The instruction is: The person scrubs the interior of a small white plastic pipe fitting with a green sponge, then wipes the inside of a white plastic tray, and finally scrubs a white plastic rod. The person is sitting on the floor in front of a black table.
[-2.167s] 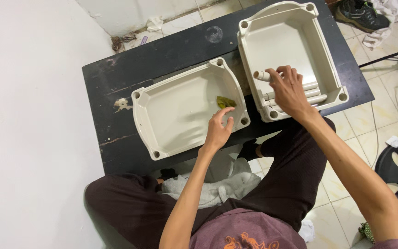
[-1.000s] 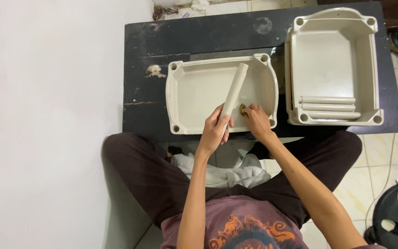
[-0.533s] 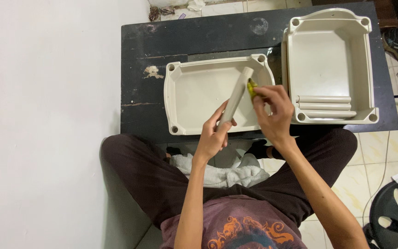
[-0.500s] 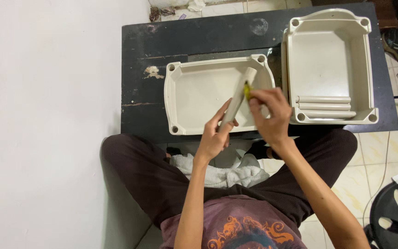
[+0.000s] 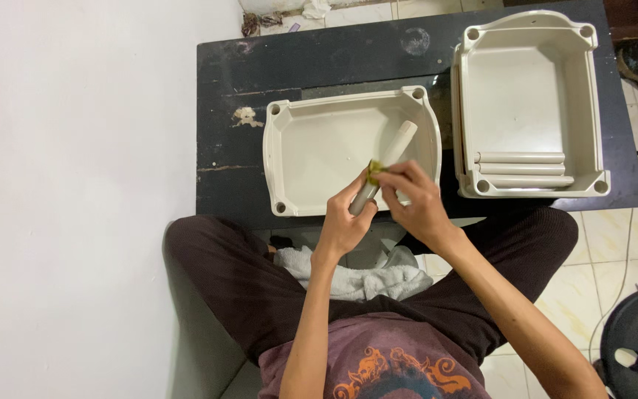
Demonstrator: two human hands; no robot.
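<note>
far left, a white wall (image 5: 75, 185) runs down beside the black table (image 5: 238, 81), with a pale chipped patch (image 5: 247, 115) on the tabletop. next comes the shallow cream tray (image 5: 289, 155), sitting at the near edge of the table. over its near right part, the left hand (image 5: 345, 222) grips the lower end of a cream tube (image 5: 393, 151), fingers wrapped around it, the tube slanting up and away to the right above the tray. just to the right, the right hand (image 5: 415, 207) pinches a small yellow-green scrap (image 5: 374, 168) against the tube's side, fingertips closed on it, touching the tube near the left hand's thumb. further right, the deeper cream tray (image 5: 592, 96) holds three more cream tubes (image 5: 522, 169) lying side by side along its near wall. near, a white towel (image 5: 363, 277) rests on the lap.
</note>
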